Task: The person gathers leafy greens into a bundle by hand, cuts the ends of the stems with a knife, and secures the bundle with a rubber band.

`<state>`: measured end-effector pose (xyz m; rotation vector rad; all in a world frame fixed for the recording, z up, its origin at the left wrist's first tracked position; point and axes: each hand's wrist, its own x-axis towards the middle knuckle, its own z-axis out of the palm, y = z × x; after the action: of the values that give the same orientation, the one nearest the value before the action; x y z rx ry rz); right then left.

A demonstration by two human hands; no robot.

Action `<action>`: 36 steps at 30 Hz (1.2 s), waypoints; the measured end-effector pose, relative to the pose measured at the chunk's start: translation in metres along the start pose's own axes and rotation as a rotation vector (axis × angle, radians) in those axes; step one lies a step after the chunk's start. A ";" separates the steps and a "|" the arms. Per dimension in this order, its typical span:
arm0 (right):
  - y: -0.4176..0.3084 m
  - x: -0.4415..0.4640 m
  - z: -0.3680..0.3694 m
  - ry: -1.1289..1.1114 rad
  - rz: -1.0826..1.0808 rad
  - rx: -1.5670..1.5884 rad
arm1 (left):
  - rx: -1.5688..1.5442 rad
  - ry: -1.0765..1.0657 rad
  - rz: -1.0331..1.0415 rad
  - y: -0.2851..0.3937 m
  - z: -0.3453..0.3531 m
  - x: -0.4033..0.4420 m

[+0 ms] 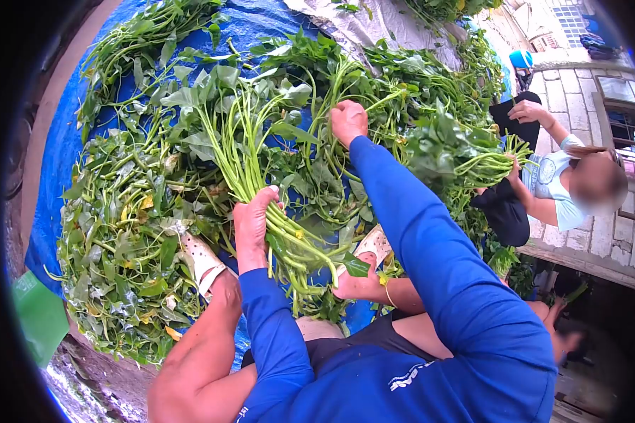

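My left hand (pixel 252 220) is closed round a bunch of water spinach (pixel 238 151), its long pale-green stems running up to broad leaves and their lower ends reaching down to the right. Farther up and to the right, my right hand (pixel 349 121) is closed with its fingertips at some stems (pixel 340 83) in the spread of loose greens; how many it grips is hidden. Between and below the hands, more loose leaves lie over the blue tarp (pixel 130 17).
A heap of leaves and stems (pixel 120 240) lies at the left, by my shoes (pixel 203 264). On the right a seated person (pixel 543 173) holds another bunch (pixel 466 151). A green plastic piece (pixel 39 321) is at the lower left, a blue bucket (pixel 521 59) at the upper right.
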<state>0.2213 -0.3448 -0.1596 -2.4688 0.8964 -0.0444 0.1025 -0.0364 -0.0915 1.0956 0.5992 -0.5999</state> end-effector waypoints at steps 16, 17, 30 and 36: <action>-0.025 -0.103 -0.258 -0.308 -0.117 0.955 | 0.018 -0.057 0.019 -0.007 0.011 -0.014; -0.023 -0.106 -0.256 -0.286 -0.143 0.907 | 0.033 -0.059 0.029 -0.008 0.011 -0.016; -0.036 -0.117 -0.189 0.454 -0.580 -0.192 | 0.014 -0.064 0.037 -0.007 0.007 -0.012; -0.065 -0.181 -0.084 -0.229 -0.352 0.385 | 0.010 -0.066 -0.028 -0.032 0.001 0.000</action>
<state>0.1016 -0.2299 -0.0309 -2.1816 0.3136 -0.0489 0.0798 -0.0483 -0.1109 1.0741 0.5557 -0.6620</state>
